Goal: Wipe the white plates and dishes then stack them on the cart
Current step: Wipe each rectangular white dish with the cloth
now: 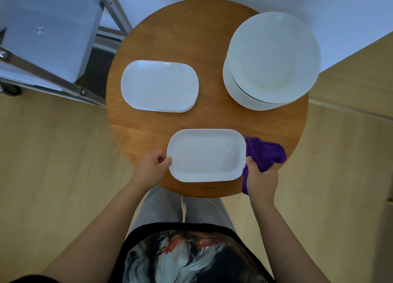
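Standing on pale wood floor, round wooden table, cart beside

On the round wooden table, bare wood runs up the middle between the stack of oblong dishes on the left and the taller stack of round plates on the right, out to the open far edge. A single oblong dish fills the near edge, with a strip of wood beyond it. The cart stands far left, its metal frame slanting beside the table.
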`<state>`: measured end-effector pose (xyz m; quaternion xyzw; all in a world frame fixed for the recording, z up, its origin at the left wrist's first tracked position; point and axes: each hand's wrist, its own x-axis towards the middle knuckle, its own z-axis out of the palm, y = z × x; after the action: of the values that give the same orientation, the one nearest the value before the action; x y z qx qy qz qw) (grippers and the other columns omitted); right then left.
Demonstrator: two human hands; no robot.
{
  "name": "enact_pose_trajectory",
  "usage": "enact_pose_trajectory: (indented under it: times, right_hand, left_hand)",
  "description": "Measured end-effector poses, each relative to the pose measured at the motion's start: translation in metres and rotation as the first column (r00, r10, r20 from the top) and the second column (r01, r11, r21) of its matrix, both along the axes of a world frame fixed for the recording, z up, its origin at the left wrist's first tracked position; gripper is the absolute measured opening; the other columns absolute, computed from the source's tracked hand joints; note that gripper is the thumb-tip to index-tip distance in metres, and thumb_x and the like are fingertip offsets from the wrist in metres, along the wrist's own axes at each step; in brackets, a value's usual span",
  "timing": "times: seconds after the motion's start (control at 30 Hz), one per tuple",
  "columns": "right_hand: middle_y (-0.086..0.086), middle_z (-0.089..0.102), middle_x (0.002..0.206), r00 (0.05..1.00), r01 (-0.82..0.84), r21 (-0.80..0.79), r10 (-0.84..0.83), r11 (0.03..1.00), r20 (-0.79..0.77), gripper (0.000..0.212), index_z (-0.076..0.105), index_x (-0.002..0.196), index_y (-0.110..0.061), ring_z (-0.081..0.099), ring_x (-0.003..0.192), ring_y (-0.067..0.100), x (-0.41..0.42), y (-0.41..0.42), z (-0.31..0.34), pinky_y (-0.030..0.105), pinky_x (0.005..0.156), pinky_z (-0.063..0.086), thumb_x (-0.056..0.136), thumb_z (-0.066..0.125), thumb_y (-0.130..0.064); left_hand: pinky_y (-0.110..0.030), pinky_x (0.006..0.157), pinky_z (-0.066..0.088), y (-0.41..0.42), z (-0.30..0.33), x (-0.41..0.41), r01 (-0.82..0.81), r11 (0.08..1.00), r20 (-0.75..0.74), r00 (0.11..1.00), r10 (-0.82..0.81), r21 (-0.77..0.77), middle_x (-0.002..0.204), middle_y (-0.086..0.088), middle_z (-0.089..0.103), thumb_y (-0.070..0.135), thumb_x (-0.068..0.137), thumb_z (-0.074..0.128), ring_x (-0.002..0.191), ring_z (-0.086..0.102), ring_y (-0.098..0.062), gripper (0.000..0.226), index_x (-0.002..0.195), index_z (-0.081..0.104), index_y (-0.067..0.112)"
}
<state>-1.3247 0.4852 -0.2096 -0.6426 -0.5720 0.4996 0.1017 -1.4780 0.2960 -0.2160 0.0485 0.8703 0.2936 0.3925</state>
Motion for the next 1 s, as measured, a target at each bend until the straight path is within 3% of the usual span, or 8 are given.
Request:
enact_pose_trajectory:
  times: [0.17, 0.3, 0.4, 0.47, 0.57, 0.7, 0.9, 1.0]
  right_hand:
    - [-0.007, 0.062, 0.085, 1.0, -0.028, -0.005, 0.028, 1.0, 0.014, 0.017, 0.056, 0.1, -0.023, 0.06, 0.083, 0.014, -0.003, -0.002, 0.002, 0.041, 0.083, 0.053, 0.086, 0.066, -0.019]
    - [-0.009, 0.06, 0.077, 0.994, -0.106, 0.053, 0.105, 0.993, 0.025, 0.01, 0.055, 0.083, -0.029, 0.06, 0.078, 0.015, -0.005, -0.004, 0.007, 0.033, 0.072, 0.051, 0.09, 0.062, -0.027]
    - [-0.001, 0.061, 0.083, 0.949, -0.301, 0.033, 0.296, 0.953, 0.111, 0.021, 0.056, 0.083, -0.023, 0.06, 0.082, 0.018, -0.012, -0.01, 0.008, 0.023, 0.064, 0.043, 0.09, 0.056, -0.043]
    - [0.009, 0.061, 0.106, 0.855, -0.461, 0.031, 0.435, 0.887, 0.282, 0.034, 0.059, 0.092, -0.013, 0.056, 0.105, 0.027, -0.016, -0.014, 0.003, 0.033, 0.079, 0.046, 0.09, 0.053, -0.047]
    - [0.014, 0.047, 0.139, 0.802, -0.515, 0.113, 0.431, 0.85, 0.413, 0.043, 0.057, 0.115, -0.007, 0.031, 0.136, 0.03, -0.028, -0.02, 0.0, 0.049, 0.109, 0.027, 0.095, 0.046, -0.043]
    - [0.016, 0.04, 0.146, 0.883, -0.388, 0.205, 0.299, 0.899, 0.362, 0.05, 0.044, 0.133, -0.003, 0.03, 0.137, 0.03, -0.059, -0.03, 0.006, 0.044, 0.116, 0.015, 0.097, 0.043, -0.038]
    - [0.011, 0.058, 0.128, 0.811, -0.583, 0.328, 0.509, 0.744, 0.287, 0.054, 0.049, 0.13, -0.007, 0.051, 0.121, 0.028, -0.095, -0.061, 0.035, 0.044, 0.105, 0.038, 0.095, 0.039, -0.046]
    - [0.007, 0.057, 0.132, 0.688, -0.717, 0.386, 0.681, 0.581, 0.251, 0.058, 0.049, 0.132, -0.009, 0.047, 0.127, 0.023, -0.096, -0.088, 0.05, 0.042, 0.109, 0.033, 0.094, 0.031, -0.049]
  left_hand:
    - [-0.029, 0.059, 0.04, 0.013, 0.006, 0.002, -0.153, 0.983, 0.085, 0.986, 0.144, 0.099, 0.075, -0.008, 0.052, 0.018, 0.088, 0.056, 0.069, 0.048, -0.016, 0.02, 0.088, 0.055, -0.002]
    - [-0.034, 0.071, 0.054, 0.034, 0.014, 0.007, -0.428, 0.892, 0.246, 0.889, 0.387, 0.146, 0.093, 0.006, 0.06, 0.056, 0.09, 0.046, 0.085, 0.06, -0.01, 0.032, 0.095, 0.051, 0.024]
    - [-0.036, 0.088, 0.051, 0.041, 0.017, 0.013, -0.491, 0.848, 0.403, 0.83, 0.386, 0.198, 0.111, 0.01, 0.064, 0.076, 0.078, 0.027, 0.102, 0.06, -0.01, 0.069, 0.122, 0.054, 0.03]
    - [-0.034, 0.094, 0.048, 0.042, 0.017, 0.019, -0.565, 0.804, 0.446, 0.778, 0.442, 0.188, 0.115, 0.008, 0.065, 0.077, 0.07, 0.028, 0.107, 0.06, -0.012, 0.082, 0.127, 0.056, 0.026]
    - [-0.022, 0.078, 0.05, 0.042, 0.02, 0.029, -0.636, 0.747, 0.44, 0.737, 0.514, 0.194, 0.102, 0.014, 0.069, 0.075, 0.069, 0.032, 0.096, 0.062, -0.003, 0.076, 0.117, 0.061, 0.024]
    - [-0.003, 0.056, 0.045, 0.044, 0.032, 0.03, -0.62, 0.743, 0.389, 0.768, 0.509, 0.251, 0.08, 0.031, 0.068, 0.074, 0.07, 0.031, 0.078, 0.062, 0.016, 0.053, 0.093, 0.06, 0.036]
    - [-0.028, 0.087, 0.049, 0.045, 0.048, 0.014, -0.62, 0.728, 0.357, 0.778, 0.518, 0.294, 0.1, 0.011, 0.067, 0.077, 0.068, 0.024, 0.1, 0.061, -0.007, 0.065, 0.097, 0.061, 0.033]
    - [-0.029, 0.078, 0.054, 0.043, 0.053, 0.009, -0.55, 0.759, 0.327, 0.83, 0.451, 0.348, 0.088, -0.003, 0.073, 0.074, 0.074, 0.023, 0.089, 0.068, -0.016, 0.063, 0.083, 0.069, 0.031]
